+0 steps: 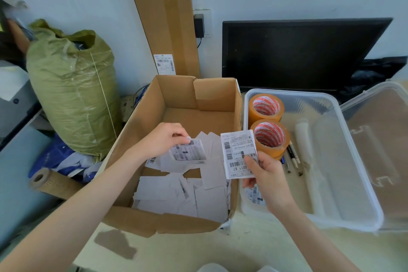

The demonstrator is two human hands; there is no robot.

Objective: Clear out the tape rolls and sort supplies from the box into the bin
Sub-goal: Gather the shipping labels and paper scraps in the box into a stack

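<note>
An open cardboard box (143, 117) holds several white shipping labels (176, 194) scattered on its floor. My left hand (163, 139) is inside the box and pinches one printed label (189, 152) by its edge. My right hand (267, 174) holds another barcoded label (238, 152) upright over the seam between box and clear plastic bin (357, 161). In the bin stand two tan tape rolls (266, 107) (270, 137) with red-striped cores. Pens (292, 157) and a white tube (303, 139) lie beside them. A label (254, 194) lies in the bin's near corner.
The bin's clear lid (382, 139) leans at the right. A black monitor (298, 55) stands behind the bin. A green woven sack (70, 86) and a brown paper roll (53, 183) sit left of the box. A tall cardboard panel (167, 17) leans on the wall.
</note>
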